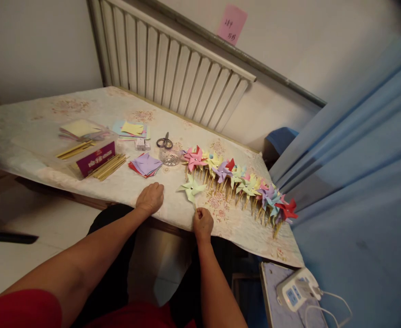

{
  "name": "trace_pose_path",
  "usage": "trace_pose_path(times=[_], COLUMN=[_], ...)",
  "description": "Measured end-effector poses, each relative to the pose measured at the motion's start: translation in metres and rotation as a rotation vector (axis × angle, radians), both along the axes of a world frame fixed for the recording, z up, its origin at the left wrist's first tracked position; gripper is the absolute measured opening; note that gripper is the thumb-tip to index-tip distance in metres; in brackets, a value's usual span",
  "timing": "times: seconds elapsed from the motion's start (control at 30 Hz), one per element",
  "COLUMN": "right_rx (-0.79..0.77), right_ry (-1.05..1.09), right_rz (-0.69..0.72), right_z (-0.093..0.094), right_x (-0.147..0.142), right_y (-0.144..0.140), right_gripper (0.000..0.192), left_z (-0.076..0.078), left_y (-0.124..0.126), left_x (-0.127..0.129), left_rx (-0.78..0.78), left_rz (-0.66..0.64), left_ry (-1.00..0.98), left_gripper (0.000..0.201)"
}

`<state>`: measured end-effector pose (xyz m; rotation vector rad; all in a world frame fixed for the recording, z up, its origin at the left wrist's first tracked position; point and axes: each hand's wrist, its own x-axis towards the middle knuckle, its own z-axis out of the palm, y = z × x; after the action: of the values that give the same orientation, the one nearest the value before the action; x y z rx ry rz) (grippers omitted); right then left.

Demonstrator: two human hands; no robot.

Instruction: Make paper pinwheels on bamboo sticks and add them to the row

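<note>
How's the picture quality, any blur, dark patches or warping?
Head view: the tablecloth looks smeared toward the left edge; a dark blur covers the top right corner; the light green pinwheel is clearer; stretched edges suggest wide-angle distortion.

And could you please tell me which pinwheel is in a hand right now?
The pale green pinwheel set apart from the rest: the right hand pinches its stick. The other pinwheels form a crowded row, touched by neither hand.

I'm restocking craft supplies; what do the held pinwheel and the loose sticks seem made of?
Held pinwheel: probably matte paper, perhaps thin foam; its folded blades show no gloss. Loose sticks: likely unvarnished bamboo or wood, straw-yellow, thin and straight.
</note>
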<state>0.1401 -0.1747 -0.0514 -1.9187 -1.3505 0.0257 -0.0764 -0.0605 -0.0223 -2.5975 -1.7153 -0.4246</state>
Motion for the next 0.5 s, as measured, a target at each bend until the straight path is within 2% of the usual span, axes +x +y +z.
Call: trace_pose_path(times=[0.5], right_rx=[0.005], right_ry=[0.003], right_rz=[-0.001], right_z=[0.0003], right_x=[-0.0001], right_y=[-0.0003], right_gripper=[0.019], left_z=[0.003], left_y=[-0.0018], left_x=[-0.0001], left_rx=[-0.02], left_rz=[0.003], left_ry=[-0.032], left_gripper=[0.025])
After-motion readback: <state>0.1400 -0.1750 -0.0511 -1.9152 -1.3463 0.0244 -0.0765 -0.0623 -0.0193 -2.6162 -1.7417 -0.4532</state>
